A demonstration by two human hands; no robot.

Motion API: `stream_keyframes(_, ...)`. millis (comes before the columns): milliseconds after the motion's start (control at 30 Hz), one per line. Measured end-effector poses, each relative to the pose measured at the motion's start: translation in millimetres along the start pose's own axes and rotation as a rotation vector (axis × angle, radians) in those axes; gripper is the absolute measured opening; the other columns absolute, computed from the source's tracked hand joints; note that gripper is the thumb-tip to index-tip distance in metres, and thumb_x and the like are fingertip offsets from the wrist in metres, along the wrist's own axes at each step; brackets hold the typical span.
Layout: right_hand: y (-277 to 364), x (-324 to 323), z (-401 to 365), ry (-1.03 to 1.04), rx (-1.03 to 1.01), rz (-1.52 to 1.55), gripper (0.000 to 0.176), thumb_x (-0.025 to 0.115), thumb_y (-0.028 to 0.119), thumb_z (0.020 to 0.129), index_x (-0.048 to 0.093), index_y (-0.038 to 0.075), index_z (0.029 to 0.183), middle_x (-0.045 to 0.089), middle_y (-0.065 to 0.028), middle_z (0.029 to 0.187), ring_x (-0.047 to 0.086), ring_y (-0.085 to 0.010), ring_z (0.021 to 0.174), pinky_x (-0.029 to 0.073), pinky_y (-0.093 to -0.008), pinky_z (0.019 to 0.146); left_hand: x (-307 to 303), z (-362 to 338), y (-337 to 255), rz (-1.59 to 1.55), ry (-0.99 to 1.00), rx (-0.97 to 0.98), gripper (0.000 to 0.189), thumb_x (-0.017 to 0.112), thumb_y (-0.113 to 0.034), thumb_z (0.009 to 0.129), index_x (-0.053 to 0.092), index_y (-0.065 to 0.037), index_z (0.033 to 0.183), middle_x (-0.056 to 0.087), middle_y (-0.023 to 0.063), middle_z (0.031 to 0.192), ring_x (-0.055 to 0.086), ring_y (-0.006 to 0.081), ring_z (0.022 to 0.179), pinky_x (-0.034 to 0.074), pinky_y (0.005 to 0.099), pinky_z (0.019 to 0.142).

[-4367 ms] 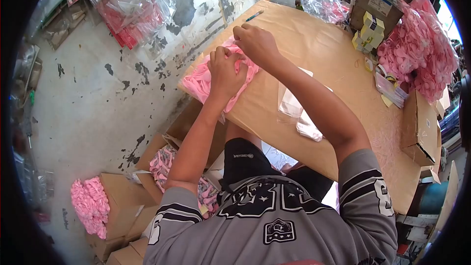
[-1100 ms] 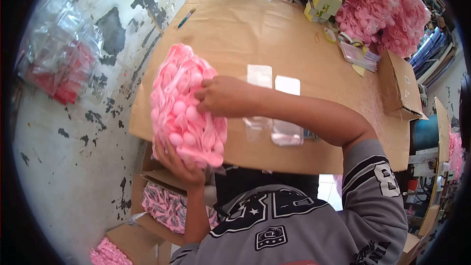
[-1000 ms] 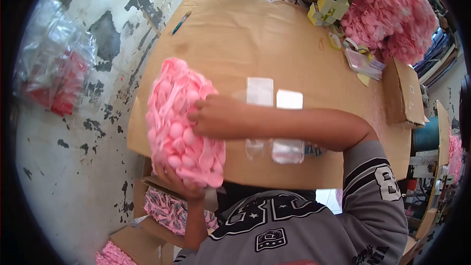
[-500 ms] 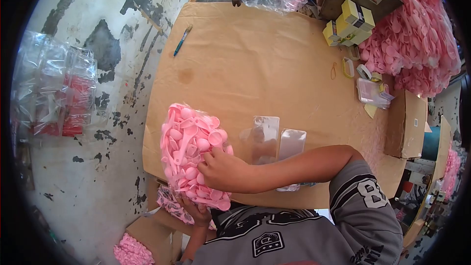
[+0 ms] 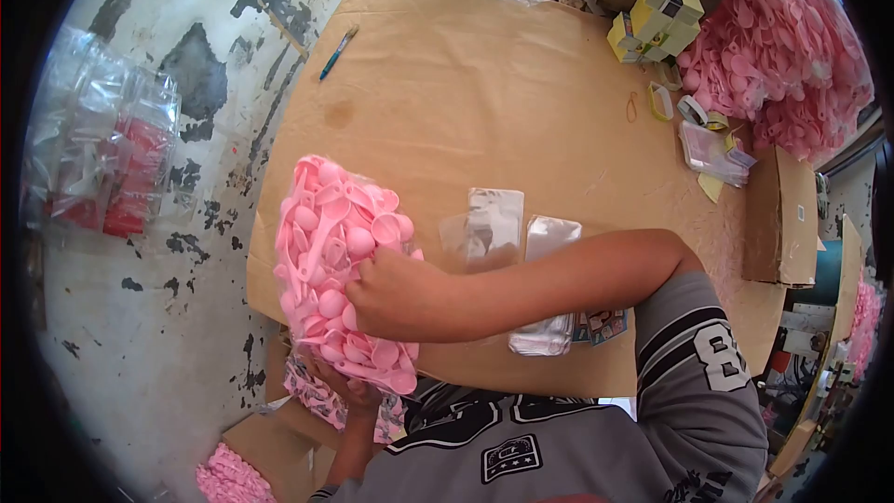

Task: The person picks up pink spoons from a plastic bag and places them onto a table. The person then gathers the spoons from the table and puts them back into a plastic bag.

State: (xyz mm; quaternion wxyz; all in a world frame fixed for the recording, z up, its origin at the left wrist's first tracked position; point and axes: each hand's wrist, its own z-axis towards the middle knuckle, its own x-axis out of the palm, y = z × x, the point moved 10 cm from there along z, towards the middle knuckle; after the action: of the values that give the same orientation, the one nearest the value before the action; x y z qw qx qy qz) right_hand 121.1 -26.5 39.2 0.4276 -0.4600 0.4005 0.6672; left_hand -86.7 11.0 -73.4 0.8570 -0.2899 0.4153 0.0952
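A clear plastic bag packed with pink plastic spoons (image 5: pixel 326 233) stands tilted at the near left edge of the table. My right hand (image 5: pixel 396 296) is closed against the bag's right side, fingers curled at its surface, the fingertips partly hidden. From below, my left hand (image 5: pixel 356 389) grips the bag's lower end; the bag covers some of its fingers. To the right of the bag lie flat clear plastic sleeves (image 5: pixel 495 219), and a second stack of sleeves (image 5: pixel 545 337) is partly under my right forearm.
A brush (image 5: pixel 337 54) lies at the table's far left. Yellow boxes (image 5: pixel 652 19), tape rolls (image 5: pixel 691 110) and a large bag of pink spoons (image 5: pixel 778 47) sit at the back right. A cardboard box (image 5: pixel 782 214) stands on the right; another box (image 5: pixel 270 442) is below left.
The view has shifted slightly, so the table's contents appear higher. Both hands and the spoon bag have moved a little left in view, with the hands still on the bag.
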Motion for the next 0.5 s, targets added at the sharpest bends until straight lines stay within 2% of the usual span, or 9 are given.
stream_keyframes(33, 0.0, 0.1, 0.1, -0.011, -0.029, 0.005, 0.018, 0.076, 0.023, 0.076, 0.079, 0.006, 0.072, 0.071, -0.0098, 0.081, 0.071, -0.0256, 0.074, 0.052, -0.0421, 0.059, 0.8, -0.7, 0.5, 0.021, -0.009, 0.022, 0.081, 0.021, -0.063, 0.117, 0.028, -0.006, 0.174, 0.034, 0.0230, 0.175, 0.023, 0.0462, 0.165, 0.018, 0.0651, 0.133)
stream_keyframes(67, 0.1, -1.3, -0.1, -0.034, -0.059, 0.002, 0.016, 0.076, 0.021, 0.076, 0.078, 0.006, 0.071, 0.073, -0.0099, 0.080, 0.075, -0.0258, 0.073, 0.055, -0.0427, 0.057, 6.8, -11.8, 4.1, 0.183, -0.067, 0.175, 0.078, 0.020, -0.061, 0.118, 0.028, -0.009, 0.174, 0.037, 0.0225, 0.174, 0.028, 0.0476, 0.163, 0.021, 0.0654, 0.132)
stream_keyframes(167, 0.2, -4.6, -2.1, -0.069, -0.111, -0.001, 0.016, 0.076, 0.020, 0.076, 0.076, 0.007, 0.068, 0.072, -0.0097, 0.079, 0.077, -0.0270, 0.075, 0.059, -0.0435, 0.060, 1.3, 9.3, -20.6, 0.176, -0.160, 0.187, 0.077, 0.020, -0.061, 0.118, 0.030, -0.008, 0.173, 0.039, 0.0235, 0.173, 0.034, 0.0488, 0.160, 0.025, 0.0658, 0.131)
stream_keyframes(200, 0.6, -3.8, -1.5, -0.013, -0.130, -0.041, 0.015, 0.075, 0.018, 0.080, 0.075, 0.007, 0.070, 0.074, -0.0089, 0.083, 0.078, -0.0272, 0.077, 0.060, -0.0440, 0.059, -0.2, 12.8, -20.9, 0.124, -0.203, 0.171, 0.078, 0.021, -0.061, 0.118, 0.032, -0.006, 0.172, 0.040, 0.0248, 0.172, 0.037, 0.0491, 0.159, 0.027, 0.0656, 0.130)
stream_keyframes(300, -0.5, -6.6, -3.2, 0.024, -0.178, -0.113, 0.012, 0.073, 0.018, 0.086, 0.074, 0.009, 0.079, 0.074, -0.0071, 0.087, 0.078, -0.0269, 0.082, 0.062, -0.0449, 0.067, -6.4, 16.2, -18.2, -0.077, -0.305, 0.093, 0.081, 0.022, -0.060, 0.117, 0.040, 0.000, 0.167, 0.042, 0.0284, 0.169, 0.039, 0.0495, 0.157, 0.028, 0.0647, 0.130)
stream_keyframes(367, -2.3, -10.9, -4.0, 0.021, -0.180, -0.166, 0.009, 0.071, 0.018, 0.089, 0.073, 0.009, 0.086, 0.073, -0.0060, 0.091, 0.077, -0.0269, 0.090, 0.062, -0.0458, 0.077, -4.4, 7.4, -9.4, -0.034, -0.316, 0.143, 0.081, 0.024, -0.058, 0.116, 0.045, 0.004, 0.163, 0.043, 0.0301, 0.168, 0.040, 0.0488, 0.156, 0.028, 0.0627, 0.130)
stream_keyframes(433, 1.8, -18.9, -5.2, -0.007, -0.185, -0.182, 0.009, 0.071, 0.017, 0.090, 0.071, 0.009, 0.091, 0.072, -0.0059, 0.095, 0.075, -0.0276, 0.098, 0.061, -0.0465, 0.086, -10.0, 19.4, -17.3, -0.182, -0.327, 0.101, 0.076, 0.028, -0.053, 0.117, 0.042, 0.004, 0.164, 0.042, 0.0289, 0.168, 0.041, 0.0477, 0.156, 0.029, 0.0605, 0.130)
stream_keyframes(500, 9.5, -33.2, -10.2, -0.045, -0.198, -0.168, 0.011, 0.073, 0.017, 0.090, 0.070, 0.008, 0.095, 0.070, -0.0069, 0.098, 0.073, -0.0291, 0.104, 0.059, -0.0470, 0.094, -9.9, 18.1, -12.4, -0.193, -0.349, 0.087, 0.076, 0.030, -0.055, 0.117, 0.046, 0.004, 0.163, 0.044, 0.0294, 0.167, 0.039, 0.0485, 0.157, 0.027, 0.0624, 0.130)
